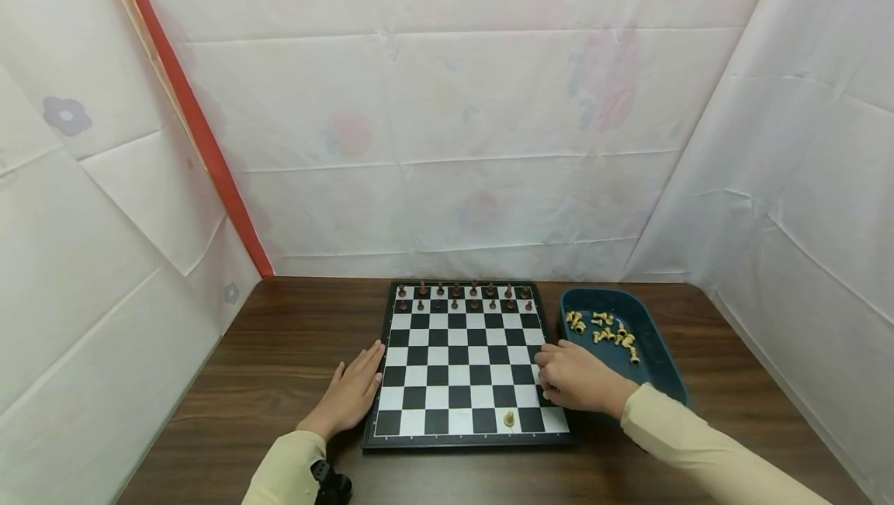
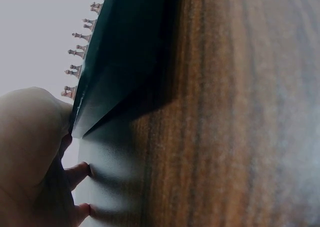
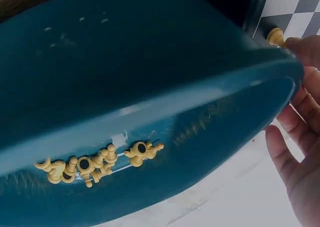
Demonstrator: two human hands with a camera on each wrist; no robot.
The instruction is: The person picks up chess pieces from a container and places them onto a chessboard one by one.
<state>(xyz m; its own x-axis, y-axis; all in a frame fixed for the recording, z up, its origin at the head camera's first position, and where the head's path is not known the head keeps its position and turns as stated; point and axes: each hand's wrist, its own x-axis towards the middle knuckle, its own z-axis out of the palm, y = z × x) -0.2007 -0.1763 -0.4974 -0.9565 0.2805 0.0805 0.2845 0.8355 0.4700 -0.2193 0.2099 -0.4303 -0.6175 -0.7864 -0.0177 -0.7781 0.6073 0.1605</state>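
A chessboard with black and white squares lies on the table. Two rows of dark brown chess pieces stand along its far side. Near the board's front edge, one cream chess piece is upright. My left hand rests at the board's left edge, its fingers extended. Over the right edge is my right hand, pinching a cream chess piece at its narrow end; the fingers hide that piece's head, so its kind cannot be told. Beside this hand sits a teal tray holding several loose cream pieces.
Brown wood-grain table surrounds the board. White patterned cloth hangs behind and at both sides, with a red strip at the left corner. A black device is strapped on the left wrist.
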